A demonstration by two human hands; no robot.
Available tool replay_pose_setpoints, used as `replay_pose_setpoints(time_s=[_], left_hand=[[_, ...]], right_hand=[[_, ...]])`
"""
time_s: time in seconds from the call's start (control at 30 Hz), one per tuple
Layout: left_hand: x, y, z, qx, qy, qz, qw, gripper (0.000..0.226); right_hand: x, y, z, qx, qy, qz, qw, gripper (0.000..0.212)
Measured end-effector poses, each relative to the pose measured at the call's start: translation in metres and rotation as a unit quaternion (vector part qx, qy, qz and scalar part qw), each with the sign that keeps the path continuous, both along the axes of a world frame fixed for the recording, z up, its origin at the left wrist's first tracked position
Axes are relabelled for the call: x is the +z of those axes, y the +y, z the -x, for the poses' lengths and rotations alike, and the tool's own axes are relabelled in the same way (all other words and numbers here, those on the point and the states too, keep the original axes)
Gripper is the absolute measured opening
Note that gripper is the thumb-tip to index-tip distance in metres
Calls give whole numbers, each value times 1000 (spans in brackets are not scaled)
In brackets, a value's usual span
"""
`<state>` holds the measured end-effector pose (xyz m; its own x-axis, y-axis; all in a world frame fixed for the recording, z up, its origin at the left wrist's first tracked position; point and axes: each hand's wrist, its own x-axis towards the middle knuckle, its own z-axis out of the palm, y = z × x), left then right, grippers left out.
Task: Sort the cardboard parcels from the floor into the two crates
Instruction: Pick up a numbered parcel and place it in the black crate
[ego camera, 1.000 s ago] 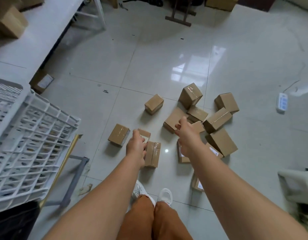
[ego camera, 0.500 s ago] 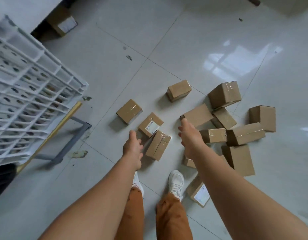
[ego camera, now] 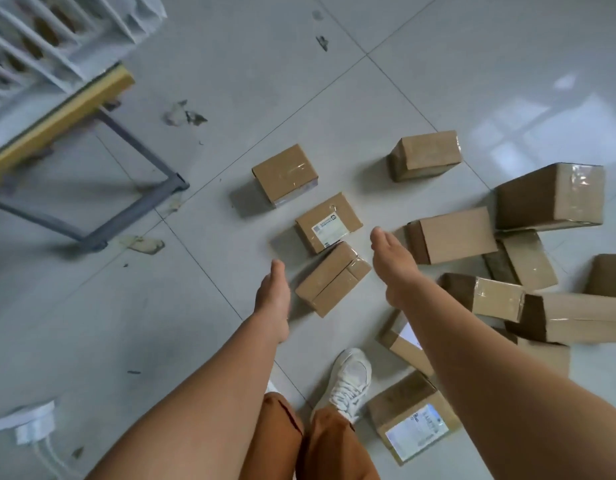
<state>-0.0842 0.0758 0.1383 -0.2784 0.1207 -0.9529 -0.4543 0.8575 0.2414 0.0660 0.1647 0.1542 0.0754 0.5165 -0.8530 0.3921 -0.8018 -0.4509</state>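
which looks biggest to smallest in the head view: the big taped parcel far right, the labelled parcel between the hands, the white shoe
1. big taped parcel
2. labelled parcel and white shoe: they look about alike, and the shoe is nearer the camera, so no ranking.

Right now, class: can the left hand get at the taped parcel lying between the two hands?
Probably yes: the left hand hangs open beside the taped parcel, with only bare floor between them.

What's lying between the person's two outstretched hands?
In the head view, a taped brown cardboard parcel lies on the floor between the left hand and right hand.
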Motion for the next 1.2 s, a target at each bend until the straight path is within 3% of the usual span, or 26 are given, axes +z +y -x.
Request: replay_pose_setpoints(time_s=[0.3, 0.47, 0.57, 0.67, 0.83, 1.03, 1.2], left_hand=[[-127, -16, -6, -4, 4, 33, 999, 63], [-181, -21, -19, 28, -11, 38, 999, 81], [-208, -28, -23, 64, -26, 36, 997, 78], [-192, -25, -22, 75, -37, 29, 996, 63], [-139, -29, -9, 67, -4, 39, 997, 64], [-29, -25, 6, -8, 24, 13, 1000, 53], [76, -7, 18, -56, 65, -42, 995, 40]], right_hand=[[-137, -1, 7, 79, -36, -16, 996, 48], [-187, -3, 10, 105, -43, -15, 993, 46], [-204, -7, 11, 126, -48, -19, 991, 41], [-207, -11, 9, 128, -61, -35, 989, 37], [-166, -23, 6, 76, -63, -20, 995, 53], [-65, -32, 5, -1, -62, 6, 998, 59], [35, -25, 10, -51, -39, -25, 998, 43]])
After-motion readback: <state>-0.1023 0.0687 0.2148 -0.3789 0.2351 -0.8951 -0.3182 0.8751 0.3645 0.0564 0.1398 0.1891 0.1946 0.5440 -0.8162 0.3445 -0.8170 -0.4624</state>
